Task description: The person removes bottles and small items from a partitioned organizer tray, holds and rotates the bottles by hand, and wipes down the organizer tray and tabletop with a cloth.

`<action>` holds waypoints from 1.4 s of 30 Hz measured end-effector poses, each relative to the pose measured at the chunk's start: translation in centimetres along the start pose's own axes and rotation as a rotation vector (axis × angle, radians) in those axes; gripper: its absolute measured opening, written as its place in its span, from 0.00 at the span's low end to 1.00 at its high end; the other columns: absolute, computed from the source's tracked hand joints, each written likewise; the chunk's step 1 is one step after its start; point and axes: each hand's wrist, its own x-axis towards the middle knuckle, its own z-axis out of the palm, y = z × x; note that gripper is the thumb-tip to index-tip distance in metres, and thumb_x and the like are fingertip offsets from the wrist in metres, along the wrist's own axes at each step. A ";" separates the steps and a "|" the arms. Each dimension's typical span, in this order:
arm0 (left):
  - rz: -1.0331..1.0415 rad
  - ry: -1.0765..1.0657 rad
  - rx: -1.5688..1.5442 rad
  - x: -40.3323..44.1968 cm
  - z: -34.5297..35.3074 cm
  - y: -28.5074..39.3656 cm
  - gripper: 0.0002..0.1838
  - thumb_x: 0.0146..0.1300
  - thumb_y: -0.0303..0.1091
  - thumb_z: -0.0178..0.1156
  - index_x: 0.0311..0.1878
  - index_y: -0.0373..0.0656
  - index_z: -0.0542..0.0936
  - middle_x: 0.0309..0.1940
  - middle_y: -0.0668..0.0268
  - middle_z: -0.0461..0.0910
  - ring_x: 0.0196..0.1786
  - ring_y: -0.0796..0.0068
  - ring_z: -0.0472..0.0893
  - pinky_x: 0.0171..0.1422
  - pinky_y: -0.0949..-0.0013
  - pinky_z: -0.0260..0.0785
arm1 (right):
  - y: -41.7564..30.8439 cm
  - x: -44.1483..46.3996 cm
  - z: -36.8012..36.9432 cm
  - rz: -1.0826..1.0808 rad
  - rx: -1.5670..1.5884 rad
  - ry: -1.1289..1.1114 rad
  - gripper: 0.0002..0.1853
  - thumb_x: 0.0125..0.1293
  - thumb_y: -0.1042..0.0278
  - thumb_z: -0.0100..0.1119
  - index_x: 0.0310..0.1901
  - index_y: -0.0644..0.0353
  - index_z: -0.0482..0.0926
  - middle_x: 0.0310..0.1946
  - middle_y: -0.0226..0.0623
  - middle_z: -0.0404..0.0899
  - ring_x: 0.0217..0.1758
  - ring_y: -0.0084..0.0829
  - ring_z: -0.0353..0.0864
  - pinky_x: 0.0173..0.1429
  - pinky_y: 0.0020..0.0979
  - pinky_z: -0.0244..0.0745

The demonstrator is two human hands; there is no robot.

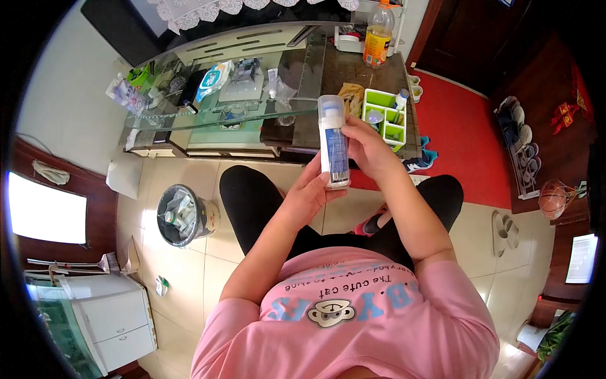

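Note:
A white bottle (334,142) with a blue label, a barcode and a clear cap stands nearly upright in front of me, held in both hands. My left hand (309,193) is closed around its lower end, thumb on the front near the barcode. My right hand (368,146) grips the upper right side just below the cap, partly hidden behind the bottle. Beyond my right hand, on the dark cabinet top, is a white and green organizer (385,117), with another small white and blue bottle (401,99) in one of its compartments.
A glass shelf (252,114) and a dark cabinet (344,72) stand ahead, holding a wipes pack (214,80), a yellowish bag (351,99) and an orange drink bottle (378,35). A trash bin (178,215) is at left. Shoes (421,158) lie on the red mat (464,139).

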 end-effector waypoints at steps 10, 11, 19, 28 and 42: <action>0.104 0.073 0.484 0.6 -1.6 -0.3 0.37 0.60 0.27 0.59 0.70 0.41 0.54 0.60 0.63 0.67 0.59 0.72 0.71 0.62 0.64 0.66 | -0.8 -0.5 -0.3 -0.071 -0.039 -0.186 0.25 0.59 0.66 0.52 0.59 0.65 0.69 0.52 0.40 0.76 0.54 0.30 0.75 0.62 0.32 0.66; 0.113 0.098 0.581 0.6 -1.8 -0.3 0.36 0.57 0.24 0.62 0.68 0.39 0.59 0.58 0.64 0.70 0.58 0.73 0.72 0.61 0.65 0.66 | -0.9 -0.7 -0.2 -0.060 -0.160 -0.211 0.24 0.59 0.68 0.52 0.58 0.65 0.70 0.52 0.39 0.76 0.55 0.30 0.75 0.62 0.32 0.65; 0.138 0.202 0.635 0.8 -5.6 -2.3 0.23 0.49 0.21 0.65 0.51 0.37 0.72 0.45 0.66 0.77 0.49 0.74 0.77 0.56 0.69 0.69 | 0.4 -1.6 0.1 -0.049 -0.519 -0.338 0.25 0.55 0.80 0.52 0.58 0.62 0.73 0.55 0.35 0.74 0.61 0.28 0.69 0.67 0.31 0.60; 0.701 0.889 1.438 7.7 -16.1 11.8 0.19 0.46 0.35 0.71 0.39 0.37 0.78 0.35 0.59 0.80 0.41 0.64 0.79 0.47 0.64 0.69 | 2.7 -0.9 -5.6 0.052 -0.543 -0.196 0.19 0.61 0.76 0.52 0.56 0.63 0.72 0.53 0.36 0.75 0.59 0.26 0.72 0.64 0.29 0.64; 0.501 1.051 1.529 13.3 -24.2 13.5 0.27 0.48 0.43 0.72 0.49 0.40 0.77 0.43 0.59 0.79 0.46 0.63 0.79 0.51 0.61 0.69 | -1.4 5.4 -26.4 -0.266 -1.153 0.843 0.29 0.46 0.60 0.73 0.50 0.63 0.76 0.43 0.45 0.79 0.46 0.36 0.78 0.52 0.34 0.73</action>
